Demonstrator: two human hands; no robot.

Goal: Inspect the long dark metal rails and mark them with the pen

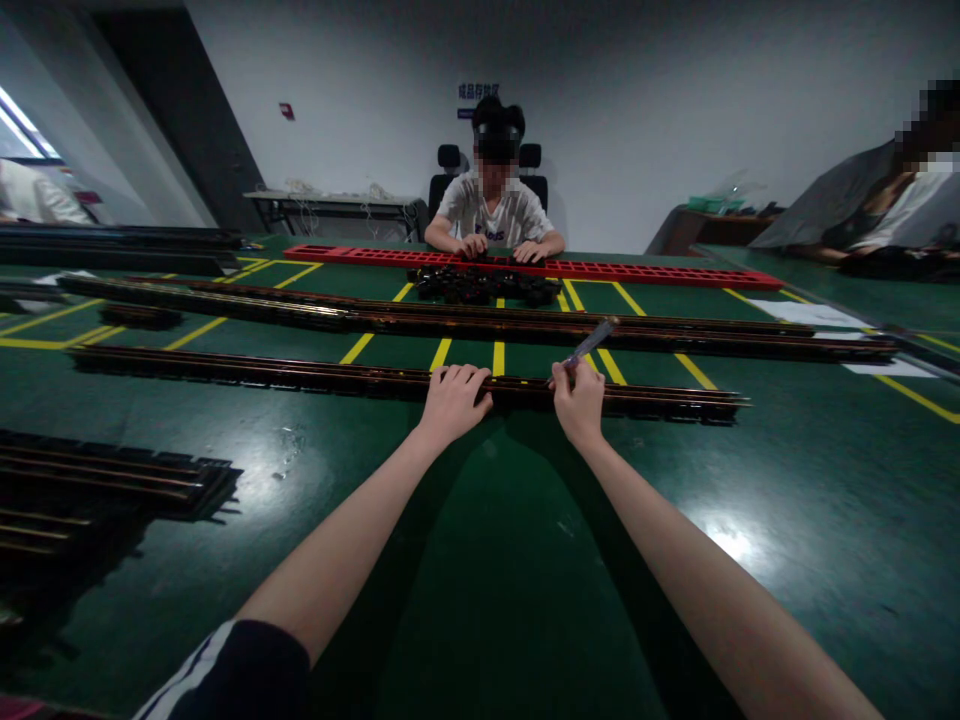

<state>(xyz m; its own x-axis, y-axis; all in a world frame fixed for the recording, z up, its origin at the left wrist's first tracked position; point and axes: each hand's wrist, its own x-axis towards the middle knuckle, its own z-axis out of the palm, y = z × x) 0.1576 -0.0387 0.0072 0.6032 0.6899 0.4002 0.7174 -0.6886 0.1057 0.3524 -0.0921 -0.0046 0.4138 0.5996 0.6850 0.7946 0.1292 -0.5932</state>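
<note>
A long dark strip (pixel 345 376) with thin copper-coloured rails lies across the green table in front of me. My left hand (pixel 454 400) is closed over the strip near its middle, fingers on the far edge and thumb on the near side. To the right, my right hand (pixel 579 398) grips a marker-like pen (pixel 595 340) between thumb and fingers. The pen's lower end points down at the strip, its upper end leans away to the right. Whether the tip touches the strip is too small to tell.
Beyond lie more long dark strips (pixel 420 318), a heap of black parts (pixel 487 285) and a red slotted rail (pixel 637 272). A person (pixel 493 205) sits opposite, both hands by the rail. Stacked strips (pixel 97 470) lie at the left; white papers (pixel 806 314) at the right.
</note>
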